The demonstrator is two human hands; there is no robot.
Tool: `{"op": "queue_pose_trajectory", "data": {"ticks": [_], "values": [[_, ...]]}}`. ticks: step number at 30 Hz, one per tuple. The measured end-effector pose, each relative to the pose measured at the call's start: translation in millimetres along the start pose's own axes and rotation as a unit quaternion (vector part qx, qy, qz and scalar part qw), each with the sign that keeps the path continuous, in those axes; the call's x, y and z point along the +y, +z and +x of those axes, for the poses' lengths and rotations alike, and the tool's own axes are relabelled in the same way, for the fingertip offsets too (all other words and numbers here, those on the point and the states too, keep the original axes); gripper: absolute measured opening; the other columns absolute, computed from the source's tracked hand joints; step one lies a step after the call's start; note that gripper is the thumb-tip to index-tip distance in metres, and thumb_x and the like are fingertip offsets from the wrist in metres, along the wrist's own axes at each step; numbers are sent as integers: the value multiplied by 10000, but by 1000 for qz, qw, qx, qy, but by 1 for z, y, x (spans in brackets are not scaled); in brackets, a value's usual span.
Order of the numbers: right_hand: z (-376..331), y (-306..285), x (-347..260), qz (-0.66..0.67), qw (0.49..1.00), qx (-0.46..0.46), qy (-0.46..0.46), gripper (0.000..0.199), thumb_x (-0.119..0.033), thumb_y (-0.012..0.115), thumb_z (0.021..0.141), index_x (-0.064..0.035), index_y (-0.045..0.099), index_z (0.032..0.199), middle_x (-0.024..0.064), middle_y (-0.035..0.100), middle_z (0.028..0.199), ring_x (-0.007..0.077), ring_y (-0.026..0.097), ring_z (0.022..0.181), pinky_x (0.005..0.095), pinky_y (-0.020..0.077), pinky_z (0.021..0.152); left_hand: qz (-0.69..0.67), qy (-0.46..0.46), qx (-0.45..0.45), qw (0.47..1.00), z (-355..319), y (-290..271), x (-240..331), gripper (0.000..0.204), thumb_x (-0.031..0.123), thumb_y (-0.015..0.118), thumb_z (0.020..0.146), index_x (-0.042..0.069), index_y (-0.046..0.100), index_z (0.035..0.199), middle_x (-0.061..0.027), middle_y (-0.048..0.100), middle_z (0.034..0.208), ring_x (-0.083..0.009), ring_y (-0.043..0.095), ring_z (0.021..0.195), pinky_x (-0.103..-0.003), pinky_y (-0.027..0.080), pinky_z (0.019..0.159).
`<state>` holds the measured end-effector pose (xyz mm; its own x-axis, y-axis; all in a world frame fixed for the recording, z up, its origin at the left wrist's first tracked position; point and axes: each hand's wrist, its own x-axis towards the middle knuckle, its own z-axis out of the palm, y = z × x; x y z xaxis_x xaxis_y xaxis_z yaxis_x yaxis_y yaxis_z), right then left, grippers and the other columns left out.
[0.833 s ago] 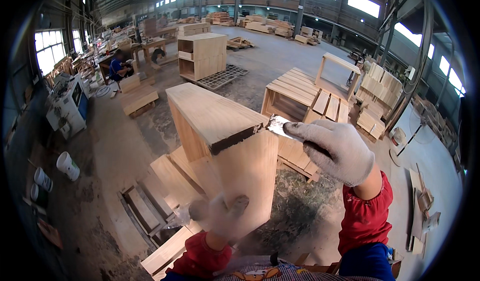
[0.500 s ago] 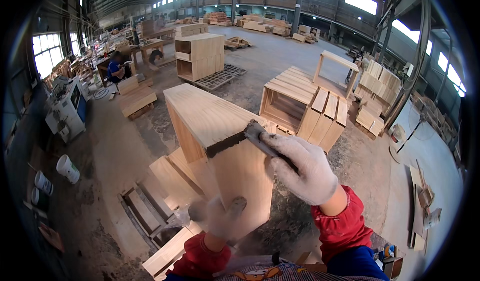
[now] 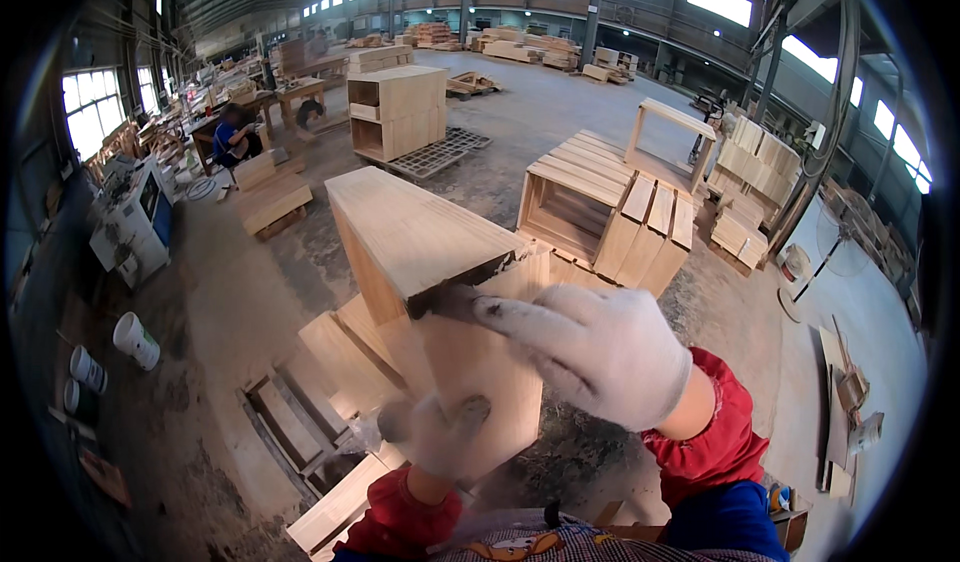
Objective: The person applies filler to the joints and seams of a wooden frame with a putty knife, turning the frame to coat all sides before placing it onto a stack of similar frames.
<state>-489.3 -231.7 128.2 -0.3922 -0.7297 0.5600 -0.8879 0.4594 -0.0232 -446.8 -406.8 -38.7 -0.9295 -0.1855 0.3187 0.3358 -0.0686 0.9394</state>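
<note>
A pale wooden box-shaped cabinet (image 3: 420, 217) stands tilted in front of me. A strip of dark filler (image 3: 500, 262) runs along its near top edge. My right hand (image 3: 610, 352), in a white glove with stained fingertips, is closed around a dark flat scraper (image 3: 455, 302). The scraper's blade presses on the left part of that edge, and my fingers cover much of it. My left hand (image 3: 440, 437), also gloved, is low by the cabinet's near face, its dark-stained thumb pointing up. Blur hides its other fingers and anything in them.
More wooden cabinets (image 3: 610, 207) stand beyond, to the right, and another (image 3: 415, 112) rests on a dark grid pallet (image 3: 440, 154). Loose boards (image 3: 345, 362) and a wooden frame (image 3: 285, 422) lie at lower left. White buckets (image 3: 135, 340) stand at far left. A person (image 3: 235, 137) crouches behind.
My right hand has drawn the scraper leftward along the cabinet's edge, from its right end to near the left corner. My left hand has hardly moved.
</note>
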Motion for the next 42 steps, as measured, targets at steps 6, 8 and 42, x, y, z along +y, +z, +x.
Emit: {"op": "queue_pose_trajectory", "data": {"ticks": [6,8,42], "values": [[-17,-22,37,-4,997,-3,77,441,-71,595,766,-132,590,1203,102,574,793,304,597,706,380,477,598,-13,-17,3,1000,0,2,0,131,32,489,851,-19,600,805,13,554,654,-49,448,525,-216,323,473],[-26,-20,46,30,993,28,113,404,-41,581,768,-105,618,1165,135,610,841,331,605,746,388,488,643,-1,8,3,1000,-1,-1,-10,129,39,496,861,-17,600,807,14,552,652,-44,445,526,-211,317,473],[-5,-26,-1,-115,990,-60,56,487,-117,601,750,-192,562,1229,56,544,784,255,610,648,358,474,511,0,-18,4,1000,-5,-6,0,131,72,509,871,-17,592,820,13,550,641,-46,457,531,-209,323,476]]}}
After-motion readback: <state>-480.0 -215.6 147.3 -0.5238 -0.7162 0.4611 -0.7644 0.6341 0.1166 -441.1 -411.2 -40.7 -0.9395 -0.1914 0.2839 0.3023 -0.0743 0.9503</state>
